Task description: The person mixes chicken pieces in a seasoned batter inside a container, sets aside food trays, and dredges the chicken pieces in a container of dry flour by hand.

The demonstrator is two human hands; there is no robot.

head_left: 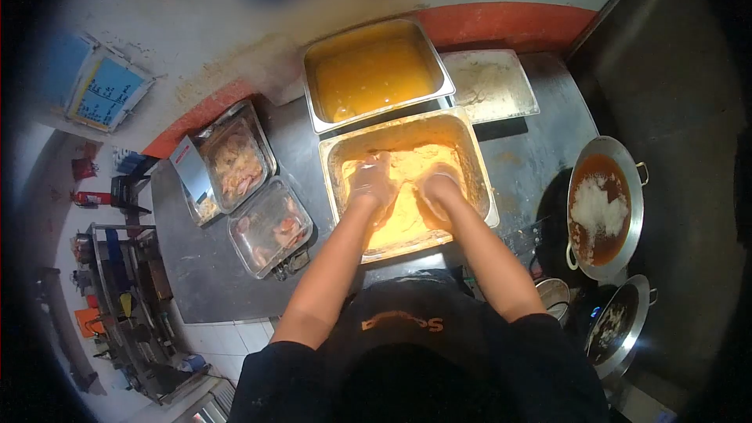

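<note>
A deep metal pan [331, 202] holds a yellow-orange floury coating [403, 215]. Both of my hands are down in it, side by side and apart. My left hand [371, 180] is in the left half, dusted with flour, its fingers partly sunk in the coating. My right hand [440, 186] lies in the right half, wrist bent, with its fingertips hidden in the coating. Whether either hand grips anything is hidden. Directly behind stands a pan of yellow-orange liquid [376, 70].
A tray of pale flour [489, 86] sits at the back right. Two containers of raw meat [235, 160] [270, 227] are on the left of the dark table [196, 266]. On the right are two large woks [601, 207] [615, 329], the upper one with foaming oil.
</note>
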